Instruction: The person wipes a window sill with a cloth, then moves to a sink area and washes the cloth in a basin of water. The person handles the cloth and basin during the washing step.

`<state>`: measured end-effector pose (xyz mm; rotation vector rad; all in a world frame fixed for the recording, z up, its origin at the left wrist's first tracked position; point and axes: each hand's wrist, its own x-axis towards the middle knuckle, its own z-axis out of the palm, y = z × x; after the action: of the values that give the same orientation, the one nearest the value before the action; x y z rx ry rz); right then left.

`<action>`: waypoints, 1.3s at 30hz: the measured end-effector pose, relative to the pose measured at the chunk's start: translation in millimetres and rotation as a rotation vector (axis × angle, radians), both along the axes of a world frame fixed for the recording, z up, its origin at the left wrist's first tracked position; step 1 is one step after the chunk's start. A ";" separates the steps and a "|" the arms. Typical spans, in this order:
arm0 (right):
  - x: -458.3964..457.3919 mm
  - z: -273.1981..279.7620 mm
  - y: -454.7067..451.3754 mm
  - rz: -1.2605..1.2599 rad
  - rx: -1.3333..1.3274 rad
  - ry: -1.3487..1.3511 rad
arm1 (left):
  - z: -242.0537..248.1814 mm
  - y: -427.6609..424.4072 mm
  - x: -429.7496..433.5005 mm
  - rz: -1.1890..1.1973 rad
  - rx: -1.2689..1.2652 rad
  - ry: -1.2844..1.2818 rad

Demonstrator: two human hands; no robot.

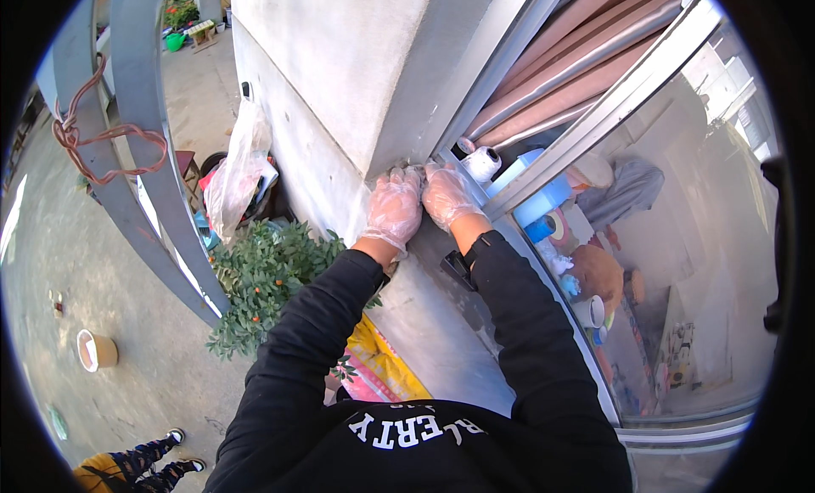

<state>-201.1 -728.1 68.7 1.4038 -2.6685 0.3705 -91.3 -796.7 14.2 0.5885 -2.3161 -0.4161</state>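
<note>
Both of my hands wear clear plastic disposable gloves and reach to the far corner of the window ledge [439,264]. My left hand [395,206] is at the foot of the pale wall corner [382,111], back upward, its fingertips by the wall. Close beside it, my right hand [449,193] lies near the window frame [461,111], fingers bent toward the corner. The fingertips meet near the corner, and whether they hold anything is hidden. A white spool of thread [482,165] stands inside the window, just right of my right hand.
Left of the ledge are a potted shrub [274,283] with orange berries, a hanging plastic bag [239,174] and metal bars [137,142]. A sliding glass pane [675,238] is at right; pink curtains [573,60] hang behind the frame. A person [140,461] stands lower left near a bucket [97,351].
</note>
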 end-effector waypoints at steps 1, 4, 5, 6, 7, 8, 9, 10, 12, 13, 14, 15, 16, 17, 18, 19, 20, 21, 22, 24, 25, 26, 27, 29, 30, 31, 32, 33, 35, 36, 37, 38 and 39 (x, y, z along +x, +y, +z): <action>2.4 -0.5 0.0 -0.024 -0.011 0.006 | 2.0 0.7 1.7 -0.005 0.006 -0.037; -4.6 17.9 -15.0 -0.071 0.111 -0.078 | 6.5 -0.4 -3.0 -0.036 0.117 -0.093; -14.1 12.9 -12.2 0.004 0.075 -0.141 | 7.5 -1.2 -2.9 -0.045 0.165 -0.104; -35.0 5.0 -5.3 0.076 0.029 -0.200 | 14.7 1.9 1.4 -0.110 0.138 -0.052; -36.5 14.5 -7.3 0.168 -0.016 -0.253 | 11.9 -1.0 4.0 -0.099 0.119 -0.026; -33.5 19.5 0.8 0.160 -0.030 -0.398 | 5.6 -3.1 5.2 -0.088 0.101 0.000; -27.3 14.0 4.9 0.113 0.027 -0.298 | 2.5 -0.3 6.1 -0.086 0.091 0.024; -24.8 12.0 5.1 0.149 0.019 -0.172 | -0.5 0.6 7.2 -0.075 0.037 0.050; -7.2 15.7 -5.7 0.214 0.121 -0.010 | -2.0 -5.5 1.9 0.000 0.066 -0.057; 3.9 26.2 -9.9 0.224 0.230 0.030 | -0.6 -5.0 -0.8 0.022 0.079 -0.114; -0.9 25.9 -15.9 0.185 0.289 -0.102 | -0.8 -5.1 0.1 0.015 0.050 -0.083; 1.7 25.8 -15.3 0.187 0.197 -0.132 | -4.0 -9.0 4.9 0.027 0.021 -0.046; 1.9 30.2 -16.9 0.192 0.103 -0.152 | -6.8 -16.5 9.1 0.042 -0.011 0.001; 2.2 34.5 -18.1 0.195 0.008 -0.171 | -9.5 -22.9 13.0 0.055 -0.042 0.048; 10.6 33.8 -13.0 0.134 0.010 -0.158 | -2.1 -21.6 20.0 0.061 -0.063 0.054; 7.8 20.7 -16.3 0.190 0.238 -0.008 | -4.7 -19.0 17.2 0.036 -0.207 0.094; 4.0 9.0 -17.4 0.175 0.224 0.037 | -4.7 -18.8 10.7 0.055 -0.241 -0.033; 17.5 3.3 -27.5 0.186 0.211 0.071 | -7.1 -25.2 13.2 0.098 -0.277 -0.176; 17.4 -2.5 -34.5 0.154 0.181 0.009 | 0.0 -27.2 14.1 0.083 -0.224 -0.247; 9.9 -8.9 -40.8 0.118 0.152 -0.073 | 15.3 -32.4 17.9 -0.021 -0.092 -0.217; 8.8 -9.5 -40.3 0.128 0.150 -0.093 | 20.1 -39.3 20.5 -0.099 -0.009 -0.119; 34.1 5.5 -36.0 0.113 0.168 -0.131 | 24.3 -52.8 35.6 -0.184 0.105 -0.194; 39.2 3.8 -28.6 0.048 0.197 -0.195 | 39.2 -45.5 43.0 -0.230 0.141 -0.249; 35.0 13.7 2.1 0.206 0.355 -0.146 | 62.2 -12.5 54.9 -0.264 0.205 -0.349; 47.3 37.3 22.4 0.280 0.381 -0.177 | 67.2 3.8 69.7 -0.276 0.372 -0.324; -60.8 -42.4 55.0 0.184 0.377 -0.085 | 80.5 58.8 27.0 -0.505 0.401 -0.122; -30.9 -33.3 65.4 0.276 0.228 -0.260 | 57.3 49.2 51.4 -0.419 0.554 -0.040; 12.3 -15.1 83.7 0.331 0.025 -0.489 | 41.1 46.6 75.3 -0.346 0.700 0.062; 69.1 25.4 155.7 0.328 -0.473 -0.951 | 54.7 92.5 85.0 -0.655 1.423 0.268; 88.1 26.9 180.8 0.271 -0.610 -0.941 | 66.2 121.8 80.7 -0.808 1.790 0.358; 108.3 27.5 201.0 0.220 -0.746 -0.929 | 67.4 143.9 76.6 -0.946 1.872 0.416; 122.2 29.0 232.2 0.030 -0.819 -1.026 | 82.4 158.0 77.2 -1.008 1.987 0.274; 125.6 23.3 258.7 -0.001 -1.063 -1.131 | 99.8 169.2 73.1 -1.085 2.096 0.102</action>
<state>-75.5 -469.4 92.0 0.8676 -2.1325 2.6661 -18.2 -627.5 113.9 -0.0412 -0.9658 -3.1696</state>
